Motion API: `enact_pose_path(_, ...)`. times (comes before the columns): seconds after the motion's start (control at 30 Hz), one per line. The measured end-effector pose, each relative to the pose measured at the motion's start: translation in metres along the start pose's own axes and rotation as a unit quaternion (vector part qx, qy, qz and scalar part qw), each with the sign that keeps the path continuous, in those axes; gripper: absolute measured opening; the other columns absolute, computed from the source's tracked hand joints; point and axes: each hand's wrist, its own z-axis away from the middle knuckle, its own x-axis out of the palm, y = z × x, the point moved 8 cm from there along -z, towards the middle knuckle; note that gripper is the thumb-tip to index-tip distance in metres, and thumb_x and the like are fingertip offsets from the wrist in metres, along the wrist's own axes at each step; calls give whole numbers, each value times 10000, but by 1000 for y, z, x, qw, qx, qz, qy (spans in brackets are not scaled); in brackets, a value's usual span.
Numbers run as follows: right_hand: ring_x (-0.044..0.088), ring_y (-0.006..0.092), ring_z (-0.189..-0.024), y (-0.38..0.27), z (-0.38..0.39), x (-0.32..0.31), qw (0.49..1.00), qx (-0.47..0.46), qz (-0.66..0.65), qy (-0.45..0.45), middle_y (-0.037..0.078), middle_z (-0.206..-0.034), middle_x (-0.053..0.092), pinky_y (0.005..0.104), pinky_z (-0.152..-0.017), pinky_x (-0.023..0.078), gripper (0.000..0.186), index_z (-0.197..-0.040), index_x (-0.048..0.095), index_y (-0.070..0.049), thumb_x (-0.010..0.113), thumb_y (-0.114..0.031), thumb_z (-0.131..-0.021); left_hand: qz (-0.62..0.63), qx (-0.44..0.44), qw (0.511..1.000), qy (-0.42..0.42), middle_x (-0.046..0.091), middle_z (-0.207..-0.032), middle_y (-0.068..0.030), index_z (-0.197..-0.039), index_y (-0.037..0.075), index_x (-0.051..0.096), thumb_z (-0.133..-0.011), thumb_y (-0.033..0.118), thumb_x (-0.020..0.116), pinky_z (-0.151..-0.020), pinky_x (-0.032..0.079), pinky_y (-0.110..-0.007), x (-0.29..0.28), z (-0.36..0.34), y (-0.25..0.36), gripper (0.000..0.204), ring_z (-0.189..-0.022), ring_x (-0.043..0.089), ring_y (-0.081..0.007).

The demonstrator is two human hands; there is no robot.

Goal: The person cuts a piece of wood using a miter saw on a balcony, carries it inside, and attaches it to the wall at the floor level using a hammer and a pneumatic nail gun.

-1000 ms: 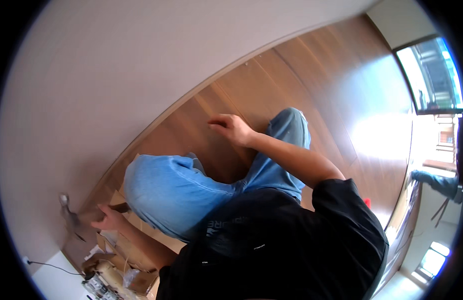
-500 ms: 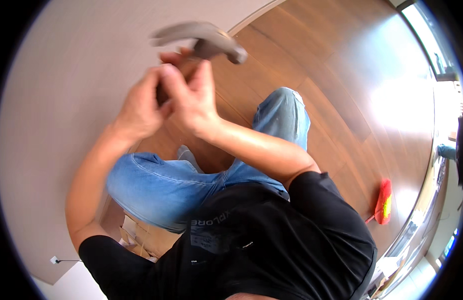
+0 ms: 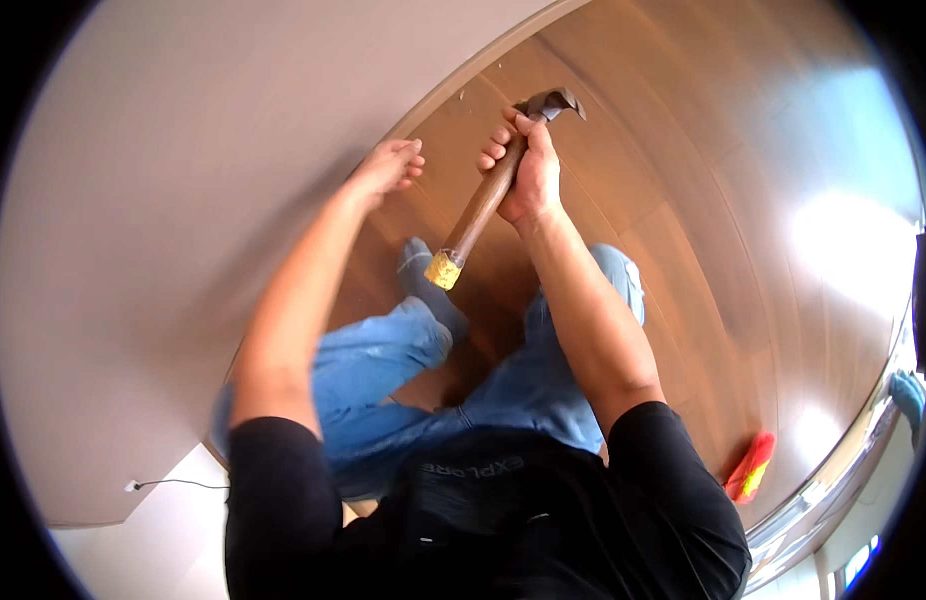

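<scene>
A claw hammer (image 3: pixel 486 204) with a brown wooden handle is gripped high, close under its dark metal head, by my right hand (image 3: pixel 536 180). Yellow wrapping covers the handle's lower end, which points back toward my sock-covered foot (image 3: pixel 415 268). My left hand (image 3: pixel 386 170) is beside the wall's baseboard (image 3: pixel 423 108), apart from the hammer. Its fingers are curled together, and whatever may be between them cannot be made out.
The pale wall (image 3: pixel 213 180) rises close on my left. Brown wooden floor (image 3: pixel 663 150) lies ahead and to the right. My jeans-covered legs (image 3: pixel 383 350) are bent beneath my arms. A red and yellow object (image 3: pixel 751 468) lies at the right, and a plugged-in cord (image 3: pixel 178 482) hangs at lower left.
Both hands were together around the hammer, raised in front of the wall. Now my left hand is apart from it, and my right hand has brought the hammer rightward over the floor.
</scene>
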Motion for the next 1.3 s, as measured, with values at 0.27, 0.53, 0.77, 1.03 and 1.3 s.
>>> enact_pose_path(0.27, 583, 202, -689, 13, -53, -50, 992, -8, 120, 28, 61, -869, 532, 394, -574, 540, 313, -1269, 497, -128, 551, -343, -1049, 533, 29, 823, 193, 631, -1355, -122, -1406, 6, 478, -1056, 441, 593, -1032, 511, -383, 22, -34, -86, 571, -1203, 631, -240)
enact_pose_path(0.53, 566, 221, -733, 94, -44, -41, 995, 15, -67, 75, 56, -864, 553, 439, -684, 542, 174, -1151, 490, -130, 508, -297, -1103, 547, 63, 833, 62, 588, -1414, -170, -1365, -23, 500, -1070, 355, 593, -1051, 501, -367, 6, -52, -82, 488, -1278, 590, -252)
enact_pose_path(0.77, 501, 178, -595, 106, -71, -45, 986, 15, -113, 120, 35, -799, 503, 383, -513, 488, 167, -1106, 395, -155, 458, -310, -1109, 467, 88, 879, 23, 610, -1315, -164, -1332, -63, 496, -1101, 378, 512, -1073, 499, -393, -3, -74, -88, 498, -1193, 612, -258)
enact_pose_path(1.03, 496, 164, -607, 126, -103, -43, 980, -18, -117, 161, 16, -777, 490, 383, -541, 500, 163, -1105, 397, -156, 446, -311, -1101, 544, 96, 832, 42, 641, -1274, -119, -1269, 12, 569, -1143, 340, 328, -1135, 469, -382, 13, -76, -84, 427, -1247, 588, -239)
enact_pose_path(1.3, 505, 182, -576, 129, -87, -43, 966, -39, -148, 210, 45, -768, 487, 379, -478, 497, 183, -1062, 363, -124, 445, -282, -1106, 614, 119, 776, -82, 664, -1033, -52, -1068, 46, 610, -1118, 394, 422, -1088, 493, -419, 7, -89, -93, 399, -1071, 617, -219)
